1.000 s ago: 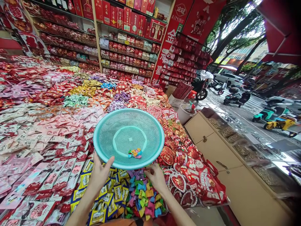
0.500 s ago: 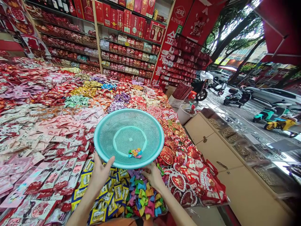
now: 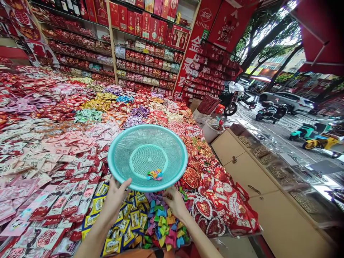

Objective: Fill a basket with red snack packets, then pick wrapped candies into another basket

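A round turquoise plastic sieve basket (image 3: 149,157) is over the heap of sweets in front of me. Several bright wrapped candies (image 3: 155,175) lie together inside it, close to the near side. At its near left, my left hand (image 3: 116,195) grips the rim, thumb on top and the fingers hidden below. My right hand (image 3: 174,202) is just under the near right rim, over colourful twisted-wrapper candies (image 3: 163,218). Its fingers are curled in, and what they hold is hidden. Yellow and blue candy packets (image 3: 131,218) lie between my forearms.
Pink and red packets (image 3: 64,200) spread out on the left. Red heart-shaped packs (image 3: 202,208) are at the right. Shelves with red boxes (image 3: 145,25) stand behind. A beige cabinet (image 3: 252,175) flanks the right side, with parked scooters (image 3: 274,111) beyond.
My hands and the basket have barely moved; the right fingers have shifted slightly. Out on the street, the white car has moved left.
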`<state>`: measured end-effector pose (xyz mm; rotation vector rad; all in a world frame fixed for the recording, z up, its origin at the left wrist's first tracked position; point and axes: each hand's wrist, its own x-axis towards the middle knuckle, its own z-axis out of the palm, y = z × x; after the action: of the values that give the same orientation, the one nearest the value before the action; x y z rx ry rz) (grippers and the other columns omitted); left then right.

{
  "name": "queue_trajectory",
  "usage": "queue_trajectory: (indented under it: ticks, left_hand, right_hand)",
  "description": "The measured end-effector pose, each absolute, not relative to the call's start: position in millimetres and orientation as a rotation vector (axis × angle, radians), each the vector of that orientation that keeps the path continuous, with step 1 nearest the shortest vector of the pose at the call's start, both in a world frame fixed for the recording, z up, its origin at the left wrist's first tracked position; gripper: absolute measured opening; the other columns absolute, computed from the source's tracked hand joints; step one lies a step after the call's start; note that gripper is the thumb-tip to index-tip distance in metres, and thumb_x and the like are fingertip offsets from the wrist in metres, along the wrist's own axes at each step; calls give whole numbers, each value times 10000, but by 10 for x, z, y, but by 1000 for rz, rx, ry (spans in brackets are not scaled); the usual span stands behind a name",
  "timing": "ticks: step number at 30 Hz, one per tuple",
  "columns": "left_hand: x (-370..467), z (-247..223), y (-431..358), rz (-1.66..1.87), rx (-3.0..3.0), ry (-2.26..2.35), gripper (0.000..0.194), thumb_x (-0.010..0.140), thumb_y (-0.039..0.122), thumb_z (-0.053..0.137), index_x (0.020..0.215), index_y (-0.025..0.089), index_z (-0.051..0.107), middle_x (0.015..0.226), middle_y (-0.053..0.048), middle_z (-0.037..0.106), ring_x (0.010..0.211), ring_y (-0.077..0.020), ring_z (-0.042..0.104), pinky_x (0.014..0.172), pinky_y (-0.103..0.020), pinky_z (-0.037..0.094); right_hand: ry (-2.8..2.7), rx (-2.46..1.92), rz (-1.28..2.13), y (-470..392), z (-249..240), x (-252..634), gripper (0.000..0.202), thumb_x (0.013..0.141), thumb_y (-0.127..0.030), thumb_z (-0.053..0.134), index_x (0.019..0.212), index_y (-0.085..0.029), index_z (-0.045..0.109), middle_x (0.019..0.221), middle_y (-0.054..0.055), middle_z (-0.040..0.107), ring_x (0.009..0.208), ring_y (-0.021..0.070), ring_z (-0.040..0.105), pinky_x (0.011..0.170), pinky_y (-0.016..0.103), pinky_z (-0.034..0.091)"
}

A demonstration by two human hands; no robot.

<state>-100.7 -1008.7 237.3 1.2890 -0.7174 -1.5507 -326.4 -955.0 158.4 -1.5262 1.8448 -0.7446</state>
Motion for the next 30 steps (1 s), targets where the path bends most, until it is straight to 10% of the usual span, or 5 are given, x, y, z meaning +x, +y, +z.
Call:
queue_trajectory:
  ticks: [16, 30]
  left_hand:
    - [-1093, 2322, -10073, -1692, 1252, -615, 525, 796, 272, 676, 1261, 352, 444, 1399, -12, 506, 1278, -218, 457, 1093, -439, 306]
    - [-1066, 2296, -10058, -1672, 1238, -598, 458, 758, 288, 713, 1168, 309, 510, 1393, -43, 508, 1289, -239, 444, 1082, -493, 308]
  right_hand:
    - [1426, -1586, -577, -9843, 3157, -3699, 182, 781, -337, 635, 807, -158, 659, 607, -39, 539, 557, 95, 424, 517, 220, 305]
    - [1624, -1767, -140, -10800, 2409, -3314, 124, 529, -82, 753, 576, -179, 691, 510, -45, 614, 557, 121, 553, 547, 222, 403]
